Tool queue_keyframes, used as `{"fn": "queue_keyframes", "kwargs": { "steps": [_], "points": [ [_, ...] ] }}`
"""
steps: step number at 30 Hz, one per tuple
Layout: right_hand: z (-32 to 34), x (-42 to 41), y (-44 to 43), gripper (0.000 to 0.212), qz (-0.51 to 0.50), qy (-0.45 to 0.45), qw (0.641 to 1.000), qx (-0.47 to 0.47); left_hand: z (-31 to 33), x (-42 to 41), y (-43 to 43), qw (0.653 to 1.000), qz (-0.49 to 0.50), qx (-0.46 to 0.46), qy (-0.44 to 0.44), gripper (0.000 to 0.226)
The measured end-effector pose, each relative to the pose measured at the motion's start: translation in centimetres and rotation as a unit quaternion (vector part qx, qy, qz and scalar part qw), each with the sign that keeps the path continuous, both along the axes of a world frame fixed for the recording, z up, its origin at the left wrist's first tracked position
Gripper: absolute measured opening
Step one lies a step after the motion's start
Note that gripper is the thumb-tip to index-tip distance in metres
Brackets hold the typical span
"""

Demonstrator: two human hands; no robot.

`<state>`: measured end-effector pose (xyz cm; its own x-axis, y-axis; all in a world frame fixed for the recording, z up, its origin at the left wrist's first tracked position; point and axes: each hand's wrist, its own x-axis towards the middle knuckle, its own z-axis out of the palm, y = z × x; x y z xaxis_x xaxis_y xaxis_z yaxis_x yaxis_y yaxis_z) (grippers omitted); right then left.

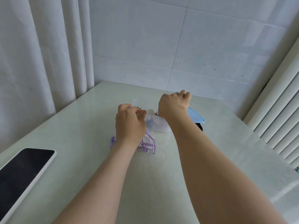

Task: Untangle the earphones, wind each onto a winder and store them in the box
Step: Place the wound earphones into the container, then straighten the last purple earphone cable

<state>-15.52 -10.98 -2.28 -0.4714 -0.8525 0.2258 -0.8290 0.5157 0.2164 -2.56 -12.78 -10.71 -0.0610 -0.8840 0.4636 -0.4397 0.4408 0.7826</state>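
Earphones (149,143) under left hand (129,125), beside box (159,127)

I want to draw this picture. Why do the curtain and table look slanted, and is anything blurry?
Head view: the wide lens tilts the white pleated curtain and fans out the pale green table; light is soft and even, shadows faint; the clear plastic box looks slightly soft, so its contents are hard to tell.

Lilac earphones (149,143) under the left hand (129,123); sky-blue lid (196,118) beside the right hand (173,105) (the box (159,126) between them is clear).
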Motion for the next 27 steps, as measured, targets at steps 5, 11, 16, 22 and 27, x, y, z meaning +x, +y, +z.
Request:
{"fn": "queue_keyframes", "kwargs": {
  "steps": [5, 11, 16, 22, 27],
  "points": [
    [-1.1, 0.0, 0.8, 0.009, -0.011, -0.092, 0.995, -0.048, 0.4, 0.3, 0.5, 0.999, 0.026, 0.005, 0.022, 0.023],
    [-3.4, 2.2, 4.9, 0.021, 0.184, -0.051, 0.95, -0.248, 1.1, 0.5, 1.1, 0.992, 0.068, 0.036, 0.101, 0.027],
    [-3.8, 4.1, 8.2, 0.028, 0.18, -0.236, 0.951, -0.083, 2.3, 1.3, 1.8, 0.983, 0.115, 0.056, 0.134, 0.017],
    [-4.5, 0.7, 10.1, 0.017, 0.182, -0.324, 0.924, -0.09, 3.3, 0.5, 3.7, 0.995, -0.006, -0.011, 0.095, 0.019],
    [-3.5, -2.7, 12.6, 0.015, 0.169, -0.403, 0.863, -0.252, 2.6, -1.2, 5.5, 0.97, -0.22, -0.04, -0.098, 0.023]
  ]
}}
